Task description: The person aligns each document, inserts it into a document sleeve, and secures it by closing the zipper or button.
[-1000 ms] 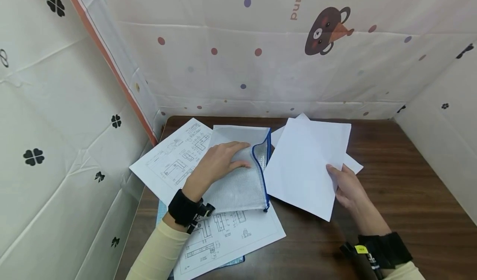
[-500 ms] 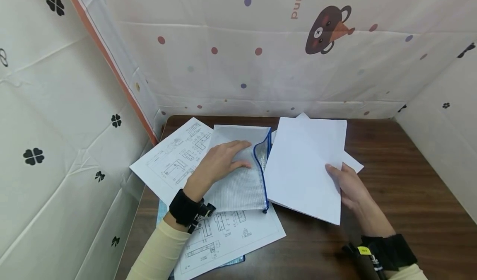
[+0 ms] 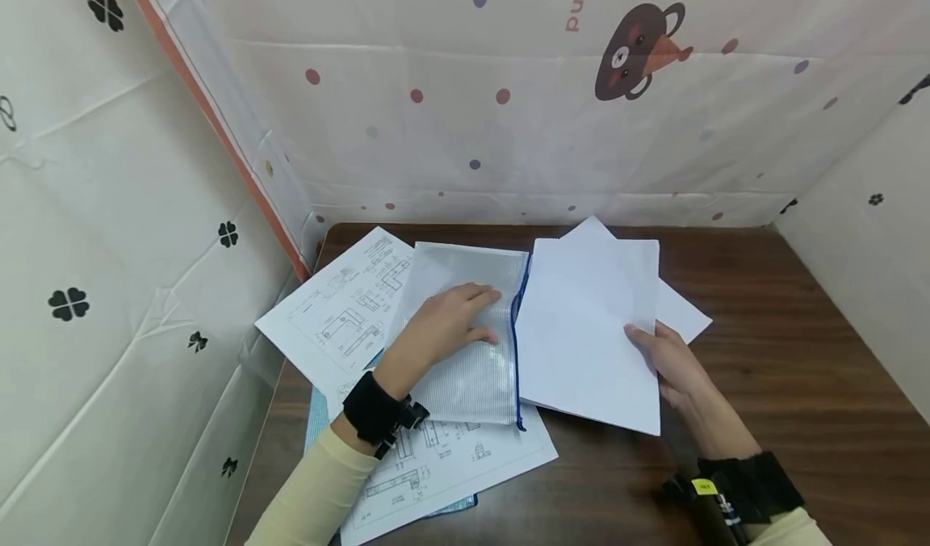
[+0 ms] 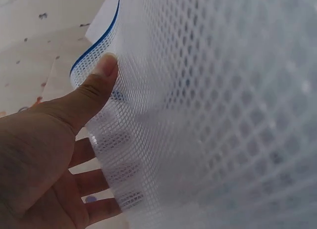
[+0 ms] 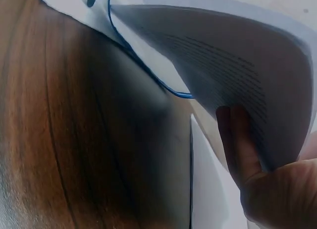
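Observation:
A clear mesh zip pouch [image 3: 472, 380] with a blue zipper edge [image 3: 517, 344] lies on printed drawings. My left hand [image 3: 443, 332] rests on it. In the left wrist view the thumb [image 4: 101, 75] presses the mesh [image 4: 223, 115] from outside while the other fingers [image 4: 109, 174] show through it, so the hand pinches the pouch's upper layer. My right hand [image 3: 672, 364] holds a stack of white paper sheets [image 3: 588, 320], thumb on top and fingers [image 5: 237, 140] beneath. The stack's left edge meets the pouch's blue edge. Printed lines show on the stack's underside [image 5: 237, 56].
Technical drawing sheets [image 3: 341, 312] lie under the pouch, one reaching the front [image 3: 450, 457], over a blue folder [image 3: 316, 417]. Another white sheet [image 3: 683, 312] lies under the held stack. The brown wooden table [image 3: 785, 384] is enclosed by patterned fabric walls [image 3: 508, 126].
The right hand has swung the paper stack left until its edge reaches the pouch's zipper side. The left hand and pouch have shifted slightly right, and the pouch now lies straighter.

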Action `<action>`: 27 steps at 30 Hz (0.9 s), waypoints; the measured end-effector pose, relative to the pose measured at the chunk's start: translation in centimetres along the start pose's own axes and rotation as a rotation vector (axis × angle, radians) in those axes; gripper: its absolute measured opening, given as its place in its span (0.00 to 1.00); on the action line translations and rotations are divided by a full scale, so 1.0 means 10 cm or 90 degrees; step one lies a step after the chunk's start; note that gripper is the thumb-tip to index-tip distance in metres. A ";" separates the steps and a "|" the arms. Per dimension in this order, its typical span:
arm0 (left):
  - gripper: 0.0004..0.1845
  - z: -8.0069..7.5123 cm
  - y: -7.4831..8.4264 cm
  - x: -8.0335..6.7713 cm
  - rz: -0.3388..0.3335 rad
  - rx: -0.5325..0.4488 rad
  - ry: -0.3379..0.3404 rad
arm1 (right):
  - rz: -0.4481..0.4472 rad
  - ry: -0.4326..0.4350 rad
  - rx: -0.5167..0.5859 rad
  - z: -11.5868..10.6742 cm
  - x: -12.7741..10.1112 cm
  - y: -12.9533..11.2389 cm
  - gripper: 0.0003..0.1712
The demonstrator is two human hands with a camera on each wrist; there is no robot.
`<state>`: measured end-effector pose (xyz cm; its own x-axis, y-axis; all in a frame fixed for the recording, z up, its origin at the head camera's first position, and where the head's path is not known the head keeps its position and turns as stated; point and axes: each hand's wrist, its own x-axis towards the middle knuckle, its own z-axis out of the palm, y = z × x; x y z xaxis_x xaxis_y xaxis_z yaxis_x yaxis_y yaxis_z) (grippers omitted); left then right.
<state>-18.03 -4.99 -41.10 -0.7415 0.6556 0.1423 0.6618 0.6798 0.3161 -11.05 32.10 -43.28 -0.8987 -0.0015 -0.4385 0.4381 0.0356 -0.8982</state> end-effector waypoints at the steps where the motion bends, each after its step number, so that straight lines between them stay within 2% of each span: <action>1: 0.40 0.01 0.00 0.01 0.001 0.009 -0.012 | -0.002 -0.005 -0.004 0.01 0.01 0.00 0.41; 5: 0.42 0.07 0.01 0.06 0.007 0.045 -0.078 | -0.011 -0.016 -0.023 0.04 0.05 0.01 0.41; 8: 0.34 0.10 0.08 0.12 0.013 0.090 -0.125 | -0.018 -0.017 -0.045 0.06 0.08 0.01 0.40; 12: 0.28 0.17 0.19 0.23 0.047 0.169 -0.160 | -0.027 -0.012 -0.070 0.07 0.10 0.00 0.40; 17: 0.25 0.30 0.25 0.39 0.098 0.224 -0.196 | -0.024 -0.013 -0.063 0.05 0.10 0.04 0.39; 21: 0.22 0.35 0.24 0.45 0.108 0.246 -0.196 | -0.007 -0.018 -0.051 0.05 0.10 0.08 0.39; 27: 0.19 0.33 0.22 0.49 0.104 0.270 -0.135 | -0.014 -0.036 -0.057 -0.02 0.09 0.09 0.38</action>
<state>-19.87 0.81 -42.85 -0.6154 0.7867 -0.0496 0.7862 0.6081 -0.1099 -11.42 32.31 -44.50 -0.9046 -0.0600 -0.4220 0.4128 0.1240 -0.9024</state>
